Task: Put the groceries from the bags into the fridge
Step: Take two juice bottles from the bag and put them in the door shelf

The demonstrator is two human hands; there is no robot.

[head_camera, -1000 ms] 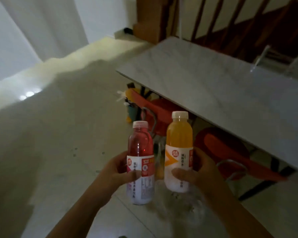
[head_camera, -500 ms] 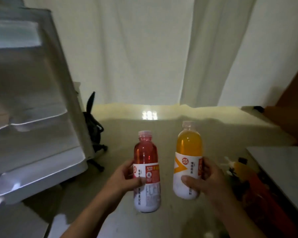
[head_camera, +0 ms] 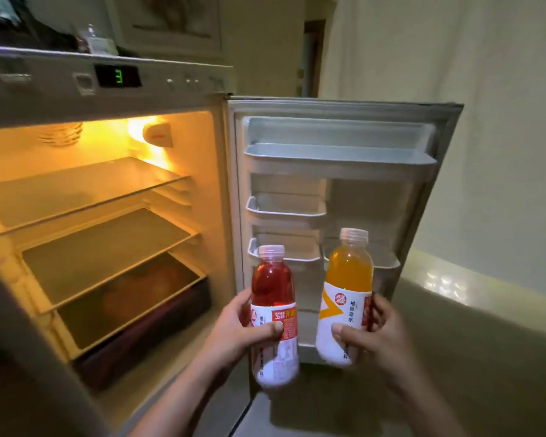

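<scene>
Swung round from the curtain and that half-seen door, so by this frame the open fridge [head_camera: 108,197] filled the left side of the view, lit up warm yellow inside. Both bottles were held up pretty much the same way as half a second before, just in front of the fridge now.

Left hand [head_camera: 234,329] was wrapped round the red drink bottle [head_camera: 273,313], thumb pressed across the white label, fingers curled behind it. Right hand [head_camera: 372,335] gripped the orange drink bottle [head_camera: 345,294] the same way, thumb on the front of the label and fingers round the far side. Both bottles were upright, caps on, side by side but not touching, red one at 9 o'clock of the orange one and sitting a bit lower.

Neither was in the fridge yet; they were out in front of the open fridge door [head_camera: 334,197], overlapping its lower door bins [head_camera: 284,247]. A longer door shelf [head_camera: 338,152] sat at 12 o'clock from the bottles.

Inside, three glass shelves [head_camera: 85,190] were stacked at about 10 o'clock from the left hand, with a dark drawer [head_camera: 158,329] below them. Control panel up top had a green display [head_camera: 118,76] reading 3. Pale curtain [head_camera: 486,105] hung off at 2 o'clock.
</scene>
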